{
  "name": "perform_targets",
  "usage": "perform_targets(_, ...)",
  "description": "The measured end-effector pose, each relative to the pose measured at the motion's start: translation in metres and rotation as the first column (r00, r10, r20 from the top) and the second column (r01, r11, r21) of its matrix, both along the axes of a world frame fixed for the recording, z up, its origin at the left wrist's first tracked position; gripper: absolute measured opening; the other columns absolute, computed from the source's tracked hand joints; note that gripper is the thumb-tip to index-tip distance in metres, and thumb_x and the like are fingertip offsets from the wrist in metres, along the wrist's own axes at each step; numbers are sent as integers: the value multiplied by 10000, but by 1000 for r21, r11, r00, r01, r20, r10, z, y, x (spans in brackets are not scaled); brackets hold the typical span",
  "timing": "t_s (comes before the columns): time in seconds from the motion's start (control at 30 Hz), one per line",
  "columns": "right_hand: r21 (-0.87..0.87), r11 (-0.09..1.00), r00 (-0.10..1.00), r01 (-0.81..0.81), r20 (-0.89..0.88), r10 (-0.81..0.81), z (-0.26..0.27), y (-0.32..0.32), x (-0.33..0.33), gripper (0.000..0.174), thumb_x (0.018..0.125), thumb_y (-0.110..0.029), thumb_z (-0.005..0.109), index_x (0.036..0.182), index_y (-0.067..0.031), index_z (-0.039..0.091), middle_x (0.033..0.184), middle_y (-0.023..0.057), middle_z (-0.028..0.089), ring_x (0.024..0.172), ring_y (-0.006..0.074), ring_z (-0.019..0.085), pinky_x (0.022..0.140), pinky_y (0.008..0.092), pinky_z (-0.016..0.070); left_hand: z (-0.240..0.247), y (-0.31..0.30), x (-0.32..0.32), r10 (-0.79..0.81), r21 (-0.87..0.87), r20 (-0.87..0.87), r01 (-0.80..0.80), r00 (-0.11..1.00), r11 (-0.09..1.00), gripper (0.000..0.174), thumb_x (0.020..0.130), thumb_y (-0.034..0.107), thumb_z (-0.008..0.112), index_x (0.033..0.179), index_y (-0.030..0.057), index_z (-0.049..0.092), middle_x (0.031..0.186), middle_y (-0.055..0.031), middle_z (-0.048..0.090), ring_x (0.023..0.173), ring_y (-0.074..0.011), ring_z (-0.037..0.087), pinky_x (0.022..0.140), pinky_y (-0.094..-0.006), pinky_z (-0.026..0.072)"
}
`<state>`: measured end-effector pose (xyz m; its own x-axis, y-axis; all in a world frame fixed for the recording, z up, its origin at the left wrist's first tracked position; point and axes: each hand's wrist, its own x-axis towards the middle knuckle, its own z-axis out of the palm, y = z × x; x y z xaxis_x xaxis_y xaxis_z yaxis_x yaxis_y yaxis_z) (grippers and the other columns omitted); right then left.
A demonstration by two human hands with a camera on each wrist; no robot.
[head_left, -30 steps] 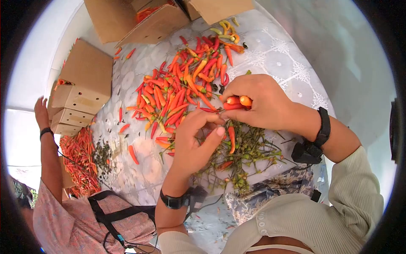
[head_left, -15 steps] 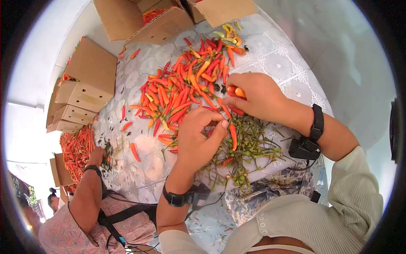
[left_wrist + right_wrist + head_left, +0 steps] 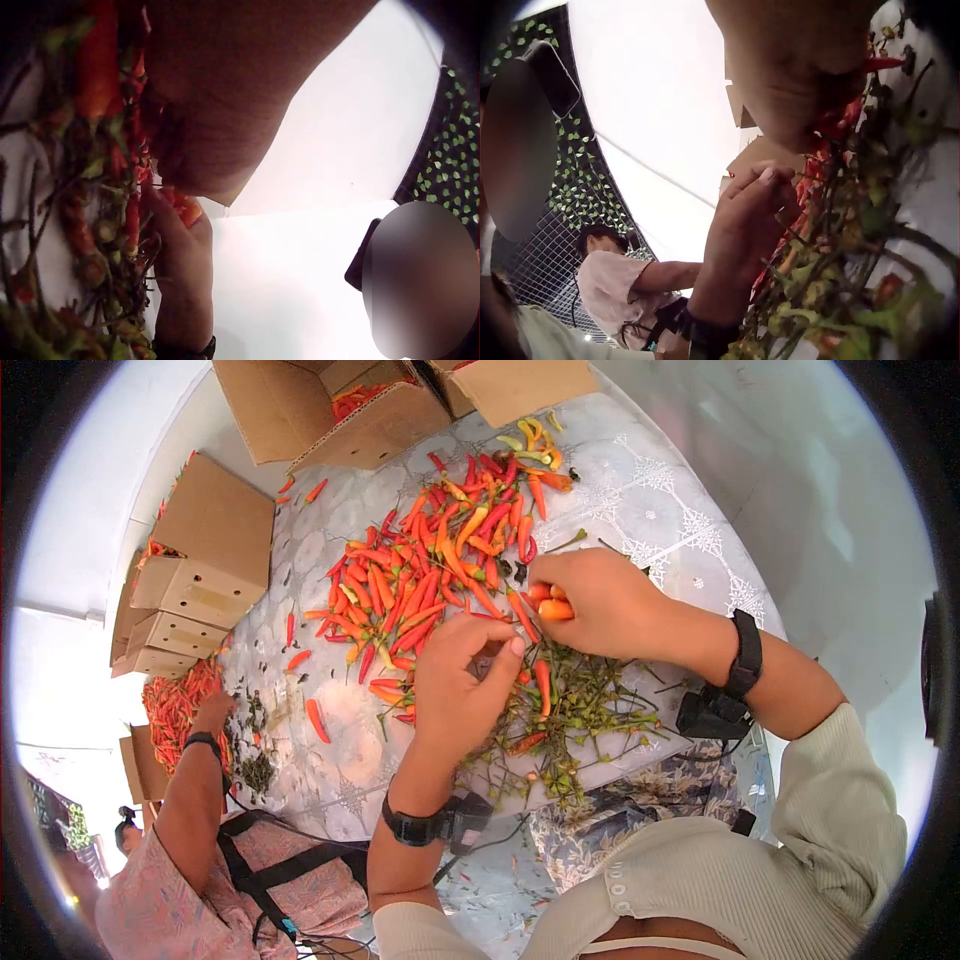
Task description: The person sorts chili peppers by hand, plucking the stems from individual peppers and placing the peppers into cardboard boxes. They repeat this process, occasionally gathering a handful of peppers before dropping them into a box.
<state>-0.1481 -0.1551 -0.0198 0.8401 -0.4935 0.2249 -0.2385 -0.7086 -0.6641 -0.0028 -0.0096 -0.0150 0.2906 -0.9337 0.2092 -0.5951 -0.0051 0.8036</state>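
Several red and orange chilies (image 3: 555,609) stick out of the curled fingers of the right hand (image 3: 610,603). Facing it, the left hand (image 3: 452,685) has its thumb and forefinger bent towards each other; whether a stem lies between them cannot be told. A pile of red and orange chilies (image 3: 405,585) spreads beyond the hands. Green stems (image 3: 590,710) are heaped below the right hand, with a few chilies among them. In the left wrist view the right hand (image 3: 184,259) has chilies at its fingers; in the right wrist view the left hand's (image 3: 742,225) fingertips are bunched.
Cardboard boxes (image 3: 215,520) stand at the left, and another box (image 3: 375,425) with chilies is at the far edge. Yellowish chilies (image 3: 540,440) lie near it. At the left, another person's arm (image 3: 195,790) reaches to a second chili heap (image 3: 175,705).
The other person's hand has come down from the boxes to the chili heap. The left hand's fingertips have drawn slightly left, while the right hand still grips its chilies, a little lower than half a second ago.
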Motion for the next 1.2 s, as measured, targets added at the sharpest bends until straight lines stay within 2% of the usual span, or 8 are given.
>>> perform_targets(0.13, 193, 981, 954, 32, 287, -87, 4, 1, 2, 206, 767, -149, 710, 866, -28, 576, 742, 124, 625, 666, 264, 628, 619, 359, 496, -4, 0, 3, 40, -36, -198, -48, 979, 998, 241, 887, 176, 679, 1033, 0, 602, 909, -73, 646, 805, -135, 616, 711, -273, 485)
perform_targets(0.23, 599, 783, 886, -168, 440, -146, 10, 12, 3, 195, 802, -127, 730, 862, -46, 563, 767, 36, 604, 669, 118, 564, 614, 281, 464, 2, -1, -7, 26, -66, -258, -44, 966, 997, 332, 892, 201, 681, 1123, 1, 553, 944, -97, 657, 843, -157, 643, 730, -291, 508)
perform_targets(0.37, 662, 682, 881, -312, 471, -53, 8, 21, 2, 227, 847, -80, 714, 877, -61, 490, 913, 28, 603, 811, 60, 536, 737, 237, 465, 9, 1, -11, -40, -29, -285, 33, 958, 999, 353, 904, 180, 670, 1163, -13, 527, 973, -91, 660, 879, -154, 652, 755, -282, 517)
perform_targets(0.47, 609, 706, 805, -360, 586, -95, 0, 25, 9, 195, 850, -104, 713, 885, -72, 524, 783, -38, 502, 717, 33, 460, 632, 221, 414, 2, 2, -9, -73, -79, -354, 49, 932, 996, 327, 918, 159, 653, 1168, -16, 533, 977, -74, 660, 867, -138, 645, 769, -273, 515)
perform_targets(0.67, 714, 680, 784, -170, 515, -345, 19, 24, 1, 189, 860, -108, 707, 888, -76, 523, 731, -34, 515, 685, 35, 492, 590, 232, 423, 0, 3, -5, 89, -8, -349, -98, 933, 995, 247, 929, 170, 634, 1094, -13, 623, 910, -67, 656, 797, -139, 629, 719, -269, 494)
perform_targets(0.7, 367, 930, 760, 20, 598, -253, 15, 17, 3, 166, 862, -119, 705, 890, -70, 549, 704, -12, 529, 653, 51, 522, 572, 241, 431, -3, 3, -2, 76, -31, -240, -86, 968, 996, 233, 924, 171, 636, 1072, -9, 637, 887, -74, 651, 774, -155, 625, 700, -278, 487)
perform_targets(0.9, -325, 940, 855, -106, 454, 253, 12, 5, -3, 235, 771, -187, 755, 902, -72, 599, 734, 54, 580, 690, 238, 590, 626, 348, 476, 0, 0, 2, -33, -55, 59, 36, 998, 998, 212, 916, 206, 633, 964, 6, 684, 752, -84, 600, 697, -203, 574, 638, -302, 438)
perform_targets(1.2, -208, 943, 889, -262, 329, 319, -2, 5, 0, 246, 703, -134, 729, 921, -99, 622, 786, 64, 616, 780, 287, 607, 703, 403, 486, 5, 4, 3, -84, -34, 51, 86, 995, 996, 247, 920, 238, 615, 802, 24, 648, 685, -80, 575, 649, -227, 535, 608, -332, 412)
